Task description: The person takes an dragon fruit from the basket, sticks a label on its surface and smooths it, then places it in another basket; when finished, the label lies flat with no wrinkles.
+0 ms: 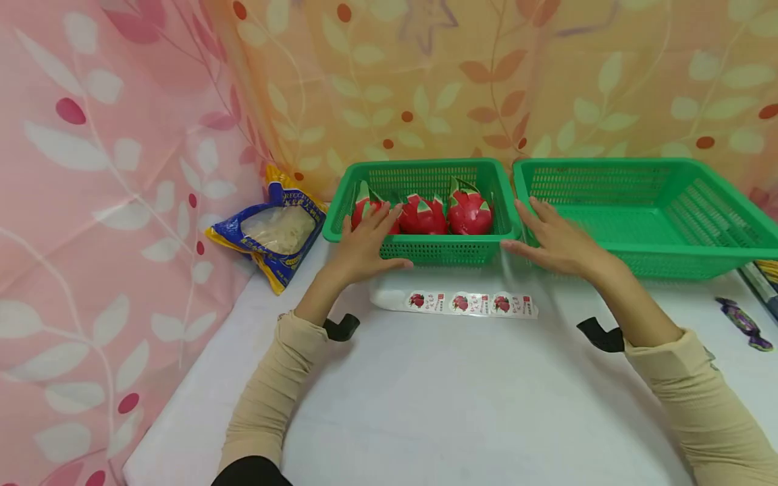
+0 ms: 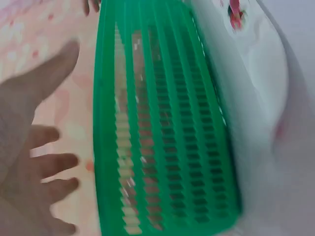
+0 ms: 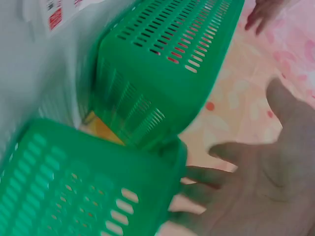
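Observation:
Three dragon fruits (image 1: 470, 213) lie in the smaller green basket (image 1: 446, 251). Over its front left part hovers my left hand (image 1: 363, 248), fingers spread and holding nothing; it partly hides the leftmost fruit. In the left wrist view the fingers stand apart from the basket wall (image 2: 167, 123). My right hand (image 1: 562, 243) is stretched out where the smaller basket meets the larger green basket (image 1: 668, 260). Its fingers are extended with nothing in them; whether they touch a rim, I cannot tell. A strip of dragon fruit stickers (image 1: 462, 304) lies in front of the smaller basket.
Left of the baskets leans an opened blue and yellow bag (image 1: 279, 226) with pale contents. A purple wrapped candy (image 1: 745, 324) lies at the right. Patterned cloth (image 1: 413, 81) hangs behind the white table (image 1: 468, 405).

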Available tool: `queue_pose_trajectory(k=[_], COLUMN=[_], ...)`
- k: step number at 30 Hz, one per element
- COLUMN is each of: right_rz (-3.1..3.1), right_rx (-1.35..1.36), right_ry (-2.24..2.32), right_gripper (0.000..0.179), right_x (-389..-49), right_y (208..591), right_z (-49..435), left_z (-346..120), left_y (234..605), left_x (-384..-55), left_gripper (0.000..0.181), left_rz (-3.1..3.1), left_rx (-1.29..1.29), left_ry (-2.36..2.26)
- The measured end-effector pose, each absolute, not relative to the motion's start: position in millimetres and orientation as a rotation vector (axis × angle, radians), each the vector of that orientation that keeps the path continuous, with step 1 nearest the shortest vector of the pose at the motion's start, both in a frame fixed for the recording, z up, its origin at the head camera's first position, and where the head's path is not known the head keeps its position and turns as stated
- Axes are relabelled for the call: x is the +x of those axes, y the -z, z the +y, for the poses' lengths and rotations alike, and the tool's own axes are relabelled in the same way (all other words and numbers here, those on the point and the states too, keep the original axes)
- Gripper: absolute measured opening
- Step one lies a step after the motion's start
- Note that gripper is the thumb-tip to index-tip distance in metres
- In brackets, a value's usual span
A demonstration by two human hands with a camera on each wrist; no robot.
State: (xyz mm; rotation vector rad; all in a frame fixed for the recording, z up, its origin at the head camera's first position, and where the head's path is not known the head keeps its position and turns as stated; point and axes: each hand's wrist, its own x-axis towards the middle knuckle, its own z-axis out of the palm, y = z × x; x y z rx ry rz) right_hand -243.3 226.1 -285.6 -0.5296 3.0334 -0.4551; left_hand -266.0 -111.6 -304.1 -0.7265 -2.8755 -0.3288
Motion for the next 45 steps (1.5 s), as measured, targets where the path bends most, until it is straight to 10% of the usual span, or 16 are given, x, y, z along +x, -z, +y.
queue_pose_trajectory(k=[7, 17, 26, 45], right_rz=[3.112, 3.106, 3.044, 2.996], right_rx=[-0.671, -0.562, -0.407, -0.368], right_ry=[0.84, 0.783, 0.768, 0.713], right_gripper=[0.073, 0.073, 0.07, 0.08], right_x=[-285, -331, -347, -367], right_y=[288, 298, 299, 313], right_z=[202, 172, 159, 152], left_z=[-160, -190, -159, -138], left_y=[316, 346, 352, 348], left_x=[-282, -299, -283, -275], left_gripper=[0.073, 0.084, 0.039, 0.011], left_rz=[-2.498, -2.451, -1.815, -1.562], left_rx=[-0.48, -0.129, 0.413, 0.258], left_ry=[0.898, 1.547, 2.4, 2.781])
